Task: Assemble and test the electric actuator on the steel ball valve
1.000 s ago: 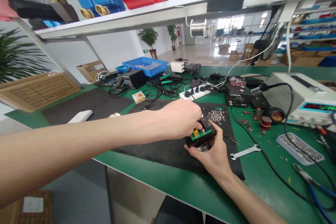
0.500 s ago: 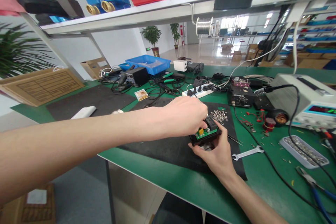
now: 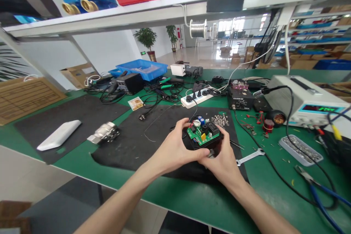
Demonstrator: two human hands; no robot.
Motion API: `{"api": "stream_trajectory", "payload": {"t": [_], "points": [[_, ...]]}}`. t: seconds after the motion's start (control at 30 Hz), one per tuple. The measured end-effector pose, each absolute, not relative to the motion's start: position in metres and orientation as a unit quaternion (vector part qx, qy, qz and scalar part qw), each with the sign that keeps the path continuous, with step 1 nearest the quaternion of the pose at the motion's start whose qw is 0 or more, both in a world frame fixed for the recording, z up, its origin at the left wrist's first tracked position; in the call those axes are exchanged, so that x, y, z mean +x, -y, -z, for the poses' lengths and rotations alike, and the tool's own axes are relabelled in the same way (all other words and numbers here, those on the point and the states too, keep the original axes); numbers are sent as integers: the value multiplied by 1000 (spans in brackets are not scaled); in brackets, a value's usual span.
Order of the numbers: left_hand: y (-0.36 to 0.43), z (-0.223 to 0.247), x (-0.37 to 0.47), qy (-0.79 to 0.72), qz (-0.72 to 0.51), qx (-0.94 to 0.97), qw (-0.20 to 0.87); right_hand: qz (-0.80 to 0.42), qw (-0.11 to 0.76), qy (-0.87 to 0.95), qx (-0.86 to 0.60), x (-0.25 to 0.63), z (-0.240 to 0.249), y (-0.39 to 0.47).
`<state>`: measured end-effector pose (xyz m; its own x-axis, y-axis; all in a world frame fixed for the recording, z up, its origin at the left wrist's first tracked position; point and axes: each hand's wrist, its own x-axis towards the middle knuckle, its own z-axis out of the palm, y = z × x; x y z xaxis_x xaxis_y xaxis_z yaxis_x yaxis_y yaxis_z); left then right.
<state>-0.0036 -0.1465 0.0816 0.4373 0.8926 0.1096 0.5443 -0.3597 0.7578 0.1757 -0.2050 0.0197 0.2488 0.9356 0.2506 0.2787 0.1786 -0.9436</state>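
Between my hands is a green circuit board point(image 3: 197, 138) seated in a black housing, its component side facing up. Blue capacitors, a yellow part and a black block stand on it. My left hand point(image 3: 179, 146) grips the housing's left side, thumb along the front edge. On the right side my right hand point(image 3: 223, 153) is wrapped round the housing, its thumb close to the left thumb. A bit of metal shows beneath, mostly hidden by my fingers. Just behind lies a pile of small metal nuts point(image 3: 220, 120). An open-ended wrench point(image 3: 251, 157) rests right of my right hand.
On the black mat point(image 3: 128, 153) lie a metal fitting point(image 3: 104, 132) and, further left, a white case point(image 3: 59, 135). A power strip point(image 3: 197, 97), soldering station point(image 3: 240, 98) and power supply point(image 3: 304, 98) stand behind. Blue-handled pliers point(image 3: 319, 190) and a tray of small parts point(image 3: 301, 150) are at right.
My left hand has come back from above the board, where its fingers were on the components, to the housing's left side. The view has turned right; my right hand keeps its hold.
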Motion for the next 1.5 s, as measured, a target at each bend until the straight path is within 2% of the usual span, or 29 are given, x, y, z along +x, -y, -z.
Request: {"api": "stream_trajectory", "payload": {"t": [0.17,0.3,0.5,0.7,0.87,1.03,1.2,1.4,1.5], "points": [[156,-78,8,-455,-331,757,332,-281,414,582,-641,188,-14,209],[156,-76,10,-446,-347,762,316,-154,342,688,-621,188,2,207],[152,-79,6,-461,-311,763,330,-107,335,698,-624,180,13,205],[157,-88,7,-500,-276,785,240,-101,338,687,-635,176,11,208],[154,-86,2,-495,-265,783,268,-102,335,689,-635,174,10,208],[157,-87,1,-498,-262,795,226,-109,340,687,-633,175,10,209],[159,-86,1,-480,-261,798,253,-111,340,682,-638,175,12,208],[160,-74,6,-477,-299,754,337,-111,332,675,-650,176,13,208],[162,-70,10,-474,-321,751,328,-113,336,675,-647,177,12,207]]}}
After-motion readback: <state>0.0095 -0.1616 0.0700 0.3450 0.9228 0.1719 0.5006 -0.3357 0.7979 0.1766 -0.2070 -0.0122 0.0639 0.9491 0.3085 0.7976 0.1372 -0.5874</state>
